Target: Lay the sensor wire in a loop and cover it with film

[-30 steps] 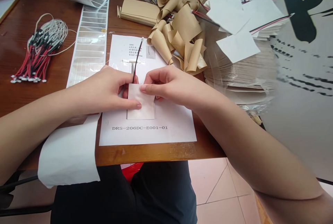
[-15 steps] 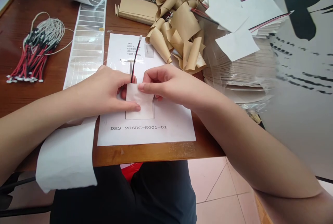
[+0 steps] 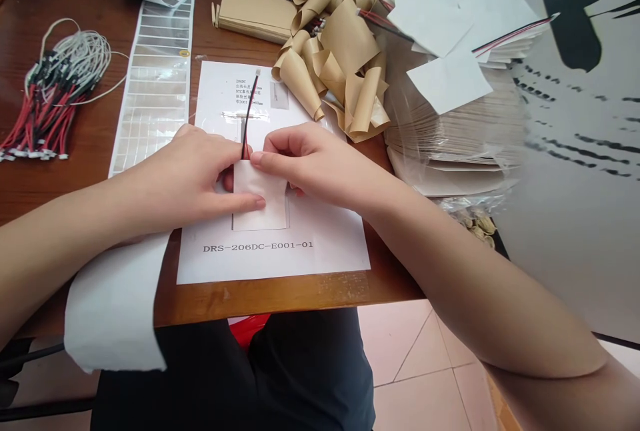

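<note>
A small white rectangular pad (image 3: pixel 253 214) lies over the outline on a printed sheet (image 3: pixel 333 251). From its top edge a red and black wire pair (image 3: pixel 249 107) runs up to a small white connector. My left hand (image 3: pixel 205 167) grips the pad's left side, thumb flat on its face and fingers curled by the wires, partly hidden. My right hand (image 3: pixel 305 164) pinches the top edge just right of the wires, its thumb on top and the other fingers mostly out of sight.
A clear-label strip (image 3: pixel 155 71) unrolls under my left arm, its white backing (image 3: pixel 117 304) hanging over the table edge. Wired parts (image 3: pixel 50 97) are bundled at left. Curled brown paper (image 3: pixel 350 44) lies behind the sheet; white pads (image 3: pixel 450 84) top a bagged stack (image 3: pixel 465 134) at right.
My right thumb has slid left along the pad's top edge, closer to the wires. The whole view has shifted slightly, so everything sits a little further left.
</note>
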The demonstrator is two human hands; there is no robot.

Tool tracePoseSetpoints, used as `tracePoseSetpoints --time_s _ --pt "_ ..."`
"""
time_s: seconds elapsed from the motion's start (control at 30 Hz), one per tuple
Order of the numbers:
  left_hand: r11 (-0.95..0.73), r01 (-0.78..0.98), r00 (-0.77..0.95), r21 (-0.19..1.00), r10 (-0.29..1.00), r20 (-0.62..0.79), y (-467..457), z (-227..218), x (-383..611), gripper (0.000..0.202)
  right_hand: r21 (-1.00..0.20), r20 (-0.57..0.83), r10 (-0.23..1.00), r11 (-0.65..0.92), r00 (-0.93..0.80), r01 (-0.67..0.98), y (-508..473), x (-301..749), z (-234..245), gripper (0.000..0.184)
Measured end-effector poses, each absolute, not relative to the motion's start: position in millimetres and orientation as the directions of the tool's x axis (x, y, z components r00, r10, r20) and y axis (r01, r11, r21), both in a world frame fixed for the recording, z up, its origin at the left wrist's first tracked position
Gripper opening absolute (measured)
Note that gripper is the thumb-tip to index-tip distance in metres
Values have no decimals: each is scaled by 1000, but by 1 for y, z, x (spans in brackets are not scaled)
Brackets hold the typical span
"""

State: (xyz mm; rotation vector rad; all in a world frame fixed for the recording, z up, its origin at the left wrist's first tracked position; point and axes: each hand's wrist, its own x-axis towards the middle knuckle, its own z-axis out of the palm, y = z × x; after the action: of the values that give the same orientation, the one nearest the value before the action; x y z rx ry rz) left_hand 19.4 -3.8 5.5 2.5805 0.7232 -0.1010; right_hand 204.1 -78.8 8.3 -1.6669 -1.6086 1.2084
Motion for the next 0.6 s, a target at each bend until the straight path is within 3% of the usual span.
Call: tracePoseSetpoints --time_s 0.33,0.47,0.6 --pt "-641 538 833 547 505 -228 10 -2 11 46 -835 -236 943 -73 -235 546 -76 214 11 24" --pt "-592 534 833 603 493 -253 13 4 10 43 -851 -210 952 -65 -224 521 -76 214 10 24" --pt "-582 524 842 621 463 -276 16 6 9 42 -848 -269 944 -139 -190 512 -76 213 12 26"
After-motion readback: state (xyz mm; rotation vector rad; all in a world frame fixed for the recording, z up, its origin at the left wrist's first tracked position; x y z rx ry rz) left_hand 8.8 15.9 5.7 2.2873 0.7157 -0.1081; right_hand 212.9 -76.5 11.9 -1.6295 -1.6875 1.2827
